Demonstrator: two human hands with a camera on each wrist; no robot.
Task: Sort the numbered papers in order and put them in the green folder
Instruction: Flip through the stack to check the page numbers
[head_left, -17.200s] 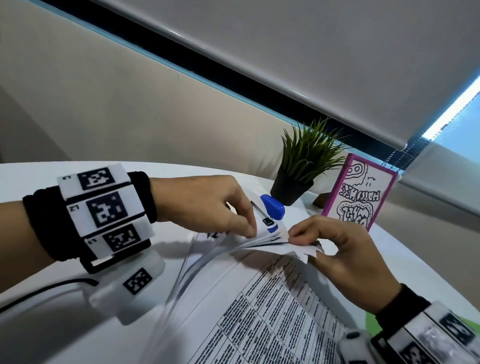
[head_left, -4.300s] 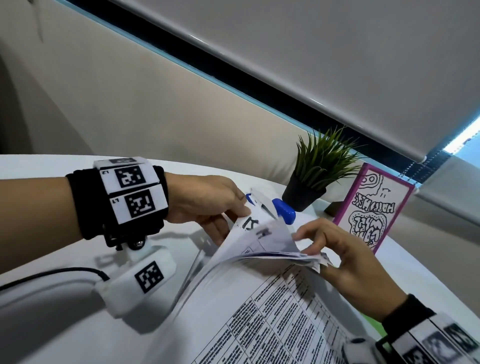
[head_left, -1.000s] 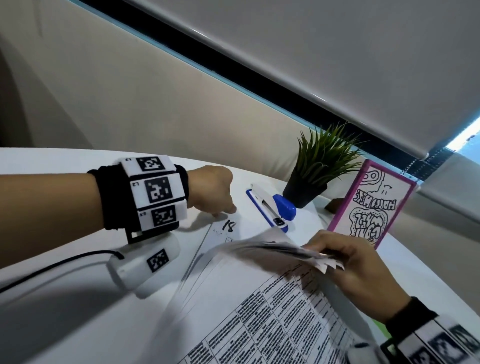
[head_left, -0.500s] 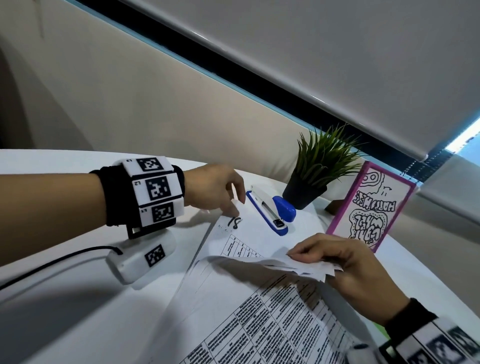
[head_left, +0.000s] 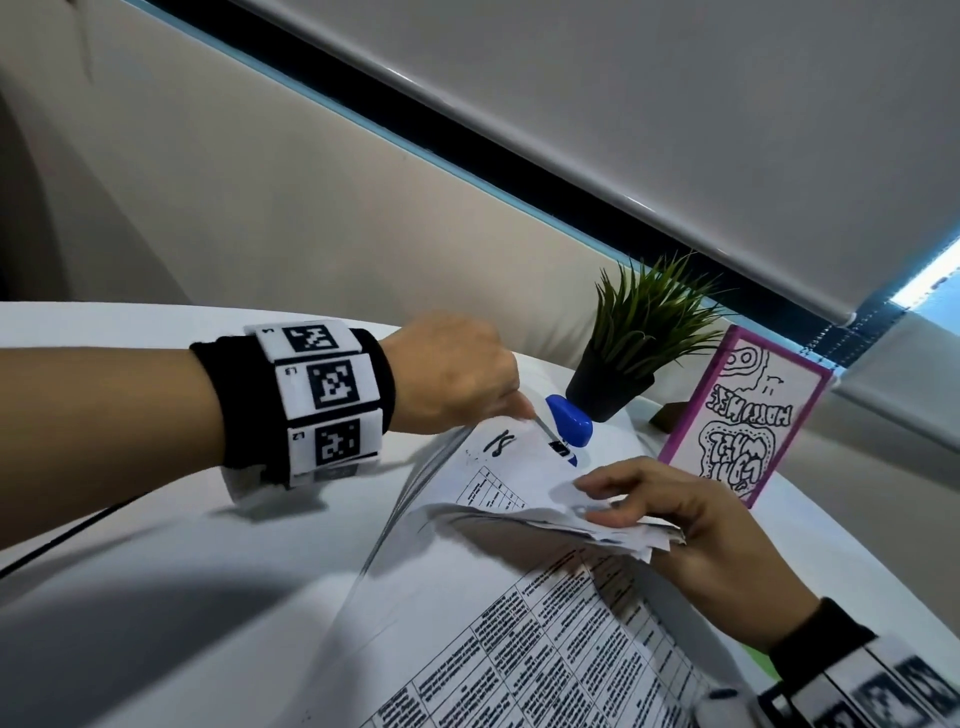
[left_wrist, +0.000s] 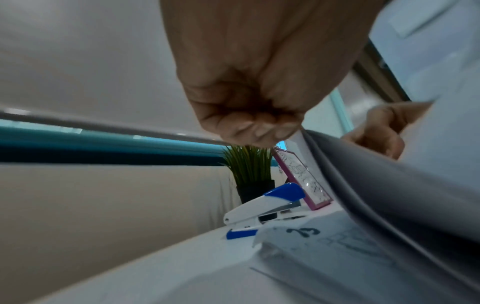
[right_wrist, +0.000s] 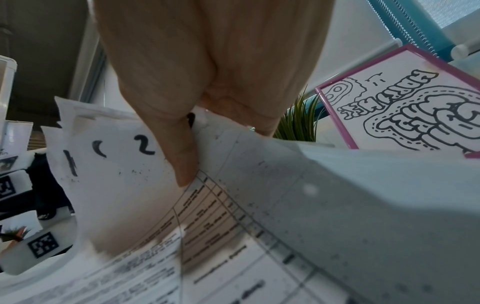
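Note:
A stack of printed, hand-numbered papers lies on the white table. My left hand pinches the top corner of the sheet marked 18 and holds it lifted off the sheets below. In the left wrist view its curled fingers grip that corner above a flat sheet marked 3. My right hand holds the bunched corners of several upper sheets raised. The thumb presses on sheets with numbered corners. A sliver of the green folder shows under my right wrist.
A blue and white stapler lies just behind the papers. A small potted plant and a pink-framed card stand beyond it near the wall. Bare white table stretches to the left.
My left hand, which was touching the flat sheet marked 18, now pinches its corner and has lifted it. The right hand still holds the raised bundle, slightly higher.

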